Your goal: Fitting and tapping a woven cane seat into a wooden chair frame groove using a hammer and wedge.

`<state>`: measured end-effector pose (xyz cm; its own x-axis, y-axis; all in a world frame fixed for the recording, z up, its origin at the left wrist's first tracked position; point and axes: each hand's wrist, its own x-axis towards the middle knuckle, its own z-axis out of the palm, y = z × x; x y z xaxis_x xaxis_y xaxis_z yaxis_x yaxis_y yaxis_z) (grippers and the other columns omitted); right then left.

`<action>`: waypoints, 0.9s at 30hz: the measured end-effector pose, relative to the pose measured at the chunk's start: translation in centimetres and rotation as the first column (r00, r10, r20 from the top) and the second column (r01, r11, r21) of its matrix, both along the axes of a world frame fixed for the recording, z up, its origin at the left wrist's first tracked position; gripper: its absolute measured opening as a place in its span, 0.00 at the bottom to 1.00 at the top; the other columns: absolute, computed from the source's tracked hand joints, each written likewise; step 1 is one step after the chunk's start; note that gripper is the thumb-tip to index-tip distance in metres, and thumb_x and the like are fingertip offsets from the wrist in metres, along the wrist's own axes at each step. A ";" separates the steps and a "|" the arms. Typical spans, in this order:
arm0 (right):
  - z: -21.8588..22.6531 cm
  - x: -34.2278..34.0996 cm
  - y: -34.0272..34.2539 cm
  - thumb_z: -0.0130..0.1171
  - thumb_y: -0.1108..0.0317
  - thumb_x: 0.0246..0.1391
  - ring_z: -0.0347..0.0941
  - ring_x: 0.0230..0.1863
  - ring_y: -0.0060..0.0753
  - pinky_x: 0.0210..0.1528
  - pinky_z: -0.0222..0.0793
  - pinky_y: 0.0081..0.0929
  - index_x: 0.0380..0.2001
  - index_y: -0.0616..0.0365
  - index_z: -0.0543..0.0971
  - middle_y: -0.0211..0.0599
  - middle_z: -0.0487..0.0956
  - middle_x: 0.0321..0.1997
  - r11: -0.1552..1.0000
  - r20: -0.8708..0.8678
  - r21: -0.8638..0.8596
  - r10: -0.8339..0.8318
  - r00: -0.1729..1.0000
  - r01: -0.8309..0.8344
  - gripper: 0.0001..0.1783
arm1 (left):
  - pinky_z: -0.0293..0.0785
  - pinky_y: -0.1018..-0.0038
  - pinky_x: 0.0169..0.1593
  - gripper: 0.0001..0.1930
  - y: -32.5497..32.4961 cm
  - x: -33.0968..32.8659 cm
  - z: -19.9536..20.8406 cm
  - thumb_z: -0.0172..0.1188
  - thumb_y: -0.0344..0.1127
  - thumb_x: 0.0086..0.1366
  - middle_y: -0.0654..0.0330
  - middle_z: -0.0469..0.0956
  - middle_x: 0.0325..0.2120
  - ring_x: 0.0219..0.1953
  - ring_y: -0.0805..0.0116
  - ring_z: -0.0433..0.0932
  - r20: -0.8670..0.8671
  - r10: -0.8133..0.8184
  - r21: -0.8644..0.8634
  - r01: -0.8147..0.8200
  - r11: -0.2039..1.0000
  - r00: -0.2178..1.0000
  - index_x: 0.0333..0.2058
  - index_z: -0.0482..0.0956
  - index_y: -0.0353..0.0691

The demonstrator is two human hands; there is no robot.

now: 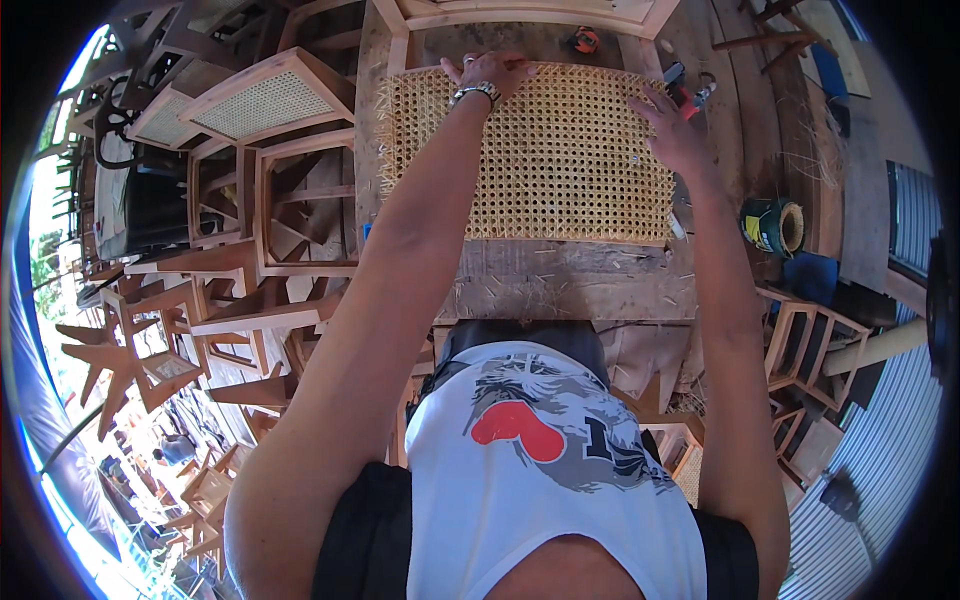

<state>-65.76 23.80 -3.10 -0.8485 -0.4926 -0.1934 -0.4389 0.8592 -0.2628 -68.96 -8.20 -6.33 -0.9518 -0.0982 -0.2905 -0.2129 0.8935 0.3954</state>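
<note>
A sheet of woven cane webbing (560, 170) with open round holes and frayed side edges lies flat on a worn wooden workbench (560, 285) in front of me. My left hand (487, 76), with a metal watch at the wrist, rests on the far edge of the webbing, fingers spread; the fingertips are partly hard to make out. At the sheet's right edge my right hand (677, 132) lies with its fingers stretched out over the cane. Just beyond its fingertips is a red and black tool (683, 92) whose kind I cannot make out.
An orange and black tape measure (584, 40) lies beyond the webbing, near a wooden frame (530, 18). Wooden chair frames (225, 200) crowd the left, some with cane panels (268, 102). A green tin (768, 226) stands at the right. Cane scraps litter the bench.
</note>
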 end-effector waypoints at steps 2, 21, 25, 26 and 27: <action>0.0 0.1 -0.1 0.59 0.79 0.48 0.51 0.73 0.44 0.68 0.61 0.38 0.65 0.42 0.64 0.34 0.54 0.74 1.000 -0.010 0.011 -0.005 1.000 0.005 0.40 | 0.22 0.33 0.66 0.30 -0.1 0.1 0.2 0.52 0.74 0.57 0.72 0.75 0.56 0.67 0.57 0.59 -0.017 -0.005 0.013 0.005 1.000 1.000 0.53 0.76 0.70; 0.6 14.1 -4.1 0.62 0.70 0.52 0.66 0.58 0.52 0.60 0.64 0.43 0.55 0.57 0.72 0.47 0.71 0.56 0.871 -0.220 -0.477 -0.247 0.944 0.117 0.25 | 0.22 0.34 0.66 0.27 0.1 0.3 0.2 0.51 0.73 0.58 0.71 0.78 0.52 0.67 0.60 0.60 -0.005 0.016 -0.023 -0.016 1.000 1.000 0.52 0.77 0.72; 1.5 20.8 -7.4 0.63 0.69 0.52 0.67 0.57 0.50 0.59 0.65 0.42 0.54 0.56 0.74 0.45 0.71 0.55 0.891 -0.211 -0.453 -0.149 0.966 0.038 0.24 | 0.22 0.35 0.66 0.27 0.0 0.5 0.4 0.51 0.72 0.58 0.72 0.79 0.51 0.66 0.61 0.61 -0.040 0.016 -0.011 -0.016 1.000 0.999 0.51 0.78 0.71; 1.3 21.9 -8.0 0.63 0.69 0.51 0.67 0.56 0.50 0.59 0.64 0.42 0.54 0.56 0.74 0.44 0.71 0.55 0.888 -0.168 -0.460 -0.118 0.979 0.029 0.25 | 0.22 0.36 0.67 0.27 -0.2 0.6 0.4 0.51 0.72 0.58 0.72 0.79 0.51 0.66 0.61 0.61 -0.049 0.020 -0.026 -0.021 0.999 0.999 0.50 0.79 0.70; 0.9 22.5 -8.2 0.64 0.69 0.50 0.67 0.56 0.49 0.59 0.64 0.42 0.54 0.56 0.75 0.43 0.71 0.55 0.887 -0.125 -0.461 -0.095 0.988 0.027 0.25 | 0.22 0.36 0.67 0.27 0.1 0.6 0.2 0.51 0.72 0.58 0.72 0.79 0.51 0.66 0.61 0.61 -0.047 0.013 -0.024 -0.014 1.000 0.999 0.50 0.79 0.70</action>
